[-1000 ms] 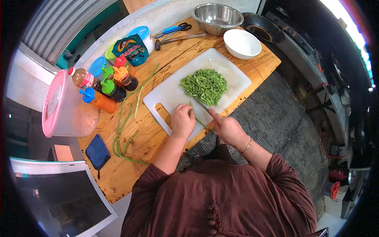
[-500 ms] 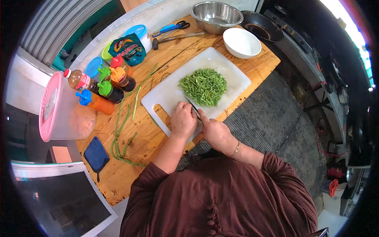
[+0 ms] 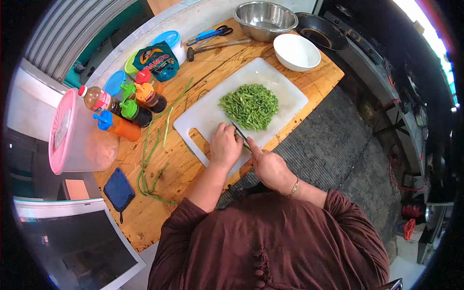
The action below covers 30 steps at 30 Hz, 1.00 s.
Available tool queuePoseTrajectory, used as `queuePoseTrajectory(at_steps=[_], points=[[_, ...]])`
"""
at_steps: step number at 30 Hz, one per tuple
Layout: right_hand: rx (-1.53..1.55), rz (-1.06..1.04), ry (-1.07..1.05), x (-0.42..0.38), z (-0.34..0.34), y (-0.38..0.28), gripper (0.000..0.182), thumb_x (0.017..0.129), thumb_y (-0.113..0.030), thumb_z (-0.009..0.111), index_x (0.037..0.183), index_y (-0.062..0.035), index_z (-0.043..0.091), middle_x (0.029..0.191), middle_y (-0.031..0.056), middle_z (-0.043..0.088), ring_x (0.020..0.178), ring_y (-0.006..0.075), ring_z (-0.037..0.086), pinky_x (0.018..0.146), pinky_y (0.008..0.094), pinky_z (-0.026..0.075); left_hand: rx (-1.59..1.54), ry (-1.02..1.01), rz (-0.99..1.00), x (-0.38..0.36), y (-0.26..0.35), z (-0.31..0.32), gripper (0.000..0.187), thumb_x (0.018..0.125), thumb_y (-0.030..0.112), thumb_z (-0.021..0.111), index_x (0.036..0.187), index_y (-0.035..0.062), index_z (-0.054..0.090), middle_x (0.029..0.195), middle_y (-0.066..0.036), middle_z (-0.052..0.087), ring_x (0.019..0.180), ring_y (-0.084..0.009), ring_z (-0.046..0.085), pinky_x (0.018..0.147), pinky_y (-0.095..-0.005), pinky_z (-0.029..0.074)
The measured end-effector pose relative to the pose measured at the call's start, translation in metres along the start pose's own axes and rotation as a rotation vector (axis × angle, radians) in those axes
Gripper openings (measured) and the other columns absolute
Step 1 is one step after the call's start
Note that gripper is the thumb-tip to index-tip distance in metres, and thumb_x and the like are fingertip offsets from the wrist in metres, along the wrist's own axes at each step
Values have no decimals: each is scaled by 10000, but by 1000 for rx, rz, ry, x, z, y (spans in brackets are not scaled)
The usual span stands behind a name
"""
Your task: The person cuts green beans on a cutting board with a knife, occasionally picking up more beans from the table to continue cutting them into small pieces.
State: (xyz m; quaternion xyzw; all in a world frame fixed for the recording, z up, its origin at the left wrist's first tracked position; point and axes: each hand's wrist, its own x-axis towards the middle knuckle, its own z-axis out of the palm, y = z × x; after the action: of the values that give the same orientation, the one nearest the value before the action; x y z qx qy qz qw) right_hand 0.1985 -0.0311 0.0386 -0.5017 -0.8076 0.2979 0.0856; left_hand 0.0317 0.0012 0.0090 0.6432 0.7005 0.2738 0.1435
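A white cutting board [image 3: 212, 108] lies on the wooden table, with a heap of chopped green beans [image 3: 250, 106] on it. Over the board's near edge, my right hand [image 3: 271, 169] is closed round the handle of a knife [image 3: 239, 130], index finger stretched along it. The blade points up and left, toward the heap. Beside the blade, my left hand [image 3: 225, 146] has its fingers curled down on the board, pressing a few green bean pieces that are mostly hidden. Long uncut green beans [image 3: 143, 169] lie on the table to the left.
Sauce bottles [image 3: 130, 108] and a pink-lidded container [image 3: 82, 135] stand at the left. A blue pot holder [image 3: 118, 188] lies near them. Behind the board are a hammer [image 3: 220, 47], scissors [image 3: 212, 34], a steel bowl [image 3: 266, 21] and a white bowl [image 3: 297, 53]. A frying pan [image 3: 321, 31] sits at the back right.
My right hand has shifted slightly right and down with the knife, so more of the blade shows. My left hand stays nearly in place.
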Motion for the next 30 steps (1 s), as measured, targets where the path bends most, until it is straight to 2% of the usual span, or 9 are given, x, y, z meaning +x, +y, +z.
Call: queuePoseTrajectory(at_steps=[4,7,10,13,16,22,25,30], points=[[-58,9,-12,14,6,0,673,843,-50,542,1482,-5,338,870,243,659,769,419,668,702,497,545,10,5,4,-1,2,0,189,781,119,675,931,3,672,989,-150,621,922,-373,623,797,-455,511],[25,-31,96,32,13,5,578,886,-55,507,1451,-11,396,810,225,652,699,394,654,643,474,531,-20,29,27,-1,0,-1,165,780,111,681,905,3,682,980,-149,633,909,-369,629,789,-447,514],[8,-59,103,15,20,10,570,896,-70,515,1451,-13,395,798,226,650,699,397,653,651,475,527,-84,137,67,-6,-9,6,125,774,85,687,869,3,687,953,-147,647,875,-356,640,765,-428,522],[5,-30,22,-18,11,13,614,885,-86,533,1468,-12,356,812,240,656,733,410,664,664,500,532,-137,120,49,-8,-13,7,94,822,84,652,873,7,669,957,-140,635,884,-356,633,768,-445,522],[56,-43,35,-29,11,23,615,886,-90,542,1470,-18,363,802,243,652,724,418,657,659,501,529,-137,220,114,-9,-18,15,64,777,39,683,832,8,669,904,-139,649,782,-325,648,686,-402,529],[91,-44,87,-10,-6,12,584,896,-92,532,1456,-4,390,777,250,645,705,427,648,657,509,528,-151,257,154,-12,-22,20,47,813,47,670,817,11,639,893,-134,643,716,-317,634,630,-395,517],[71,-94,76,-12,-2,13,581,893,-90,535,1449,6,396,773,249,645,711,427,649,657,508,529,-155,250,149,-13,-22,22,41,817,42,664,828,11,640,893,-136,641,734,-321,636,640,-395,517],[57,-46,37,-6,3,5,573,893,-86,525,1443,12,395,802,258,658,749,430,661,674,510,533,-158,312,202,-13,-20,23,36,818,33,658,842,9,645,897,-144,637,773,-339,638,662,-401,519]])
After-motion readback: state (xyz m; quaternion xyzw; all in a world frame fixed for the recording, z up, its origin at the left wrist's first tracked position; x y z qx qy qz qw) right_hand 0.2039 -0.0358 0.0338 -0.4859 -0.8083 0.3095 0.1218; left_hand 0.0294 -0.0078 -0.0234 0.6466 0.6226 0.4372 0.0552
